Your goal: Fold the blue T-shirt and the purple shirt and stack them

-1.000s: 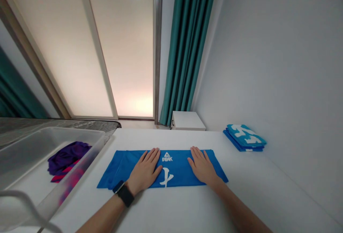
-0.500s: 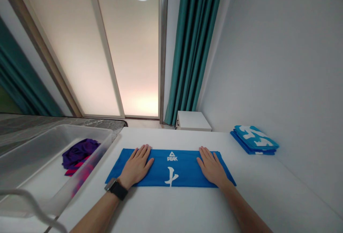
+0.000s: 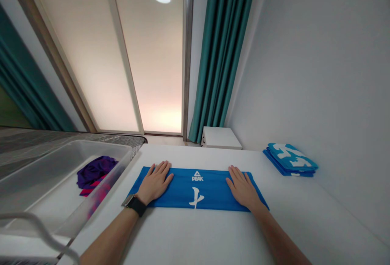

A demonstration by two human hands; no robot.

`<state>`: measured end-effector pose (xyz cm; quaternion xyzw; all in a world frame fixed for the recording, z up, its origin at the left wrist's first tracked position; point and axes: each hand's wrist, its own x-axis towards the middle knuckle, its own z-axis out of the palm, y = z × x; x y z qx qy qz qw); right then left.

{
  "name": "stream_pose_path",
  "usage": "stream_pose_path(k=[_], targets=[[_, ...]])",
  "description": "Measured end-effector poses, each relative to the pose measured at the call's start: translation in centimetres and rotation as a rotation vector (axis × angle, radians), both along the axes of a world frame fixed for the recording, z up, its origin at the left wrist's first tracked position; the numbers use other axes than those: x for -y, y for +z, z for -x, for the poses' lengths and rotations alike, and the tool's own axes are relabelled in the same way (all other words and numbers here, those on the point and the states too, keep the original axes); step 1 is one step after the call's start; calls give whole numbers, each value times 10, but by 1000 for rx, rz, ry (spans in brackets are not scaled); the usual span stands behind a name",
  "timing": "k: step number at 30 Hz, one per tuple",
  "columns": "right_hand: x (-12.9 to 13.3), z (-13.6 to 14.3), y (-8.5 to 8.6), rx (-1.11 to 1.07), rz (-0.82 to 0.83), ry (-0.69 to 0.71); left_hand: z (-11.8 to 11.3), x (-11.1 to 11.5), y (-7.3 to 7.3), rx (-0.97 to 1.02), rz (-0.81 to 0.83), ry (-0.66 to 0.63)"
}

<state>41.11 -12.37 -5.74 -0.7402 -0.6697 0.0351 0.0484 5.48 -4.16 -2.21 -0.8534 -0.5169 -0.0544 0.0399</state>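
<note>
**Both ends of the blue cloth covered as the left side was swept out**

And out to the edge it was taken! The left hand, seen beside the white PEAK lettering a second earlier, had now been brought to the cloth's left end, its fingertips carried just past the far edge. The right hand was kept near the right end. Creases shown at the left before were no longer seen, so the smoothing was judged well advanced; what lay under the left hand could not be told. Nothing was clasped by either: palms were laid down, fingers slightly apart. The cloth was laid crosswise, a long flat strip on the white table, lettering bare between the hands. To the right, a folded blue stack was touched by neither; to the left, purple and red fabric was held in a translucent tub.
</note>
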Motion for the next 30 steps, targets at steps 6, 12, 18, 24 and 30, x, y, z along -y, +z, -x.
stream_pose_path(k=[6, 12, 18, 24, 30], targets=[[6, 14, 9, 26, -112, -17, -21, 13, 21, 26, 14, -255], [21, 48, 10, -43, -61, 58, -27, 22, 45, 66, 189, -655], [18, 48, 8, -30, -36, 76, -4, 24, 41, 59, 280, -679], [2, 33, 16, -47, -20, 207, -5, 45, 25, 48, 217, -573], [0, 45, 13, -34, -37, 33, -8, 37, 48, 29, 285, -729]])
